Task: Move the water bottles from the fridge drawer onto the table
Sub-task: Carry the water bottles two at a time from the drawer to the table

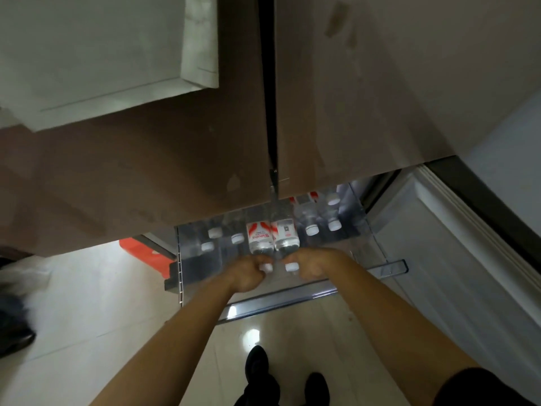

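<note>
- The left hand is gripping the first water bottle at the neck, fingers curling round it just below the white cap.
- The right hand is gripping the second water bottle the same way, clamped at the neck.
- Both held bottles are lying side by side and touching, caps pointing toward the person, over the middle of the pulled-out fridge drawer (whether they are resting on anything below, I cannot tell).
- The other bottles are standing in the drawer on both sides, white caps showing.
- The brown fridge doors are covering the drawer's rear part.
- An orange object is sitting on the tiled floor left of the drawer, and black shoes are standing below.
</note>
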`<state>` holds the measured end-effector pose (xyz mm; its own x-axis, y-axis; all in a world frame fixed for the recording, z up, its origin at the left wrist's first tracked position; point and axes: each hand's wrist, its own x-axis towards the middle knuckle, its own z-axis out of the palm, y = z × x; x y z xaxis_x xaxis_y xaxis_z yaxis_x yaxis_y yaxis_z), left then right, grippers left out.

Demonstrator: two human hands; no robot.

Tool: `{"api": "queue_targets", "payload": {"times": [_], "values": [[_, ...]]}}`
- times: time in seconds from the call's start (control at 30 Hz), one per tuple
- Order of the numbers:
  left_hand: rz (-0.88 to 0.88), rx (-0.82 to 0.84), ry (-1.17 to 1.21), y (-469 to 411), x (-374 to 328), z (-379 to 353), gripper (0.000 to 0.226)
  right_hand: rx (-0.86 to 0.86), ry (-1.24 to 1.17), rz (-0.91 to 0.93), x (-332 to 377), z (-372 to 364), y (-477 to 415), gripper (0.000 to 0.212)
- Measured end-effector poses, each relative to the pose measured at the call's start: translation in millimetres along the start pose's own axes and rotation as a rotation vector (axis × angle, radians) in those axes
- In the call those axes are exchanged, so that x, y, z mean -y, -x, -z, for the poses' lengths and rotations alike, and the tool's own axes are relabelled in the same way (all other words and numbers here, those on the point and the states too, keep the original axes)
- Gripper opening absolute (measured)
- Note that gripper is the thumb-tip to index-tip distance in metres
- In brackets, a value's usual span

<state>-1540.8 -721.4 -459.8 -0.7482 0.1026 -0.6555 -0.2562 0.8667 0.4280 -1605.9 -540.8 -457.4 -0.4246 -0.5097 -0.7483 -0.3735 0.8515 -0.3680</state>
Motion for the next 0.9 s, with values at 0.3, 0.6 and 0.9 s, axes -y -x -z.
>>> {"api": "queue_targets", "payload": {"times": [0.3,0.6,0.9], "values": [[-0.019,-0.149,0.003,50,-16,14,0.047,-0.240,-0.179,-0.002,2,15,47,0.040],[-0.156,-0.925,0.081,87,-42,37,0.033,-0.764,-0.075,0.058,14,39,105,0.047],[-0.108,-0.845,0.209,82,-32,20,0.038,-0.707,-0.147,0.062,14,18,111,0.061]]}}
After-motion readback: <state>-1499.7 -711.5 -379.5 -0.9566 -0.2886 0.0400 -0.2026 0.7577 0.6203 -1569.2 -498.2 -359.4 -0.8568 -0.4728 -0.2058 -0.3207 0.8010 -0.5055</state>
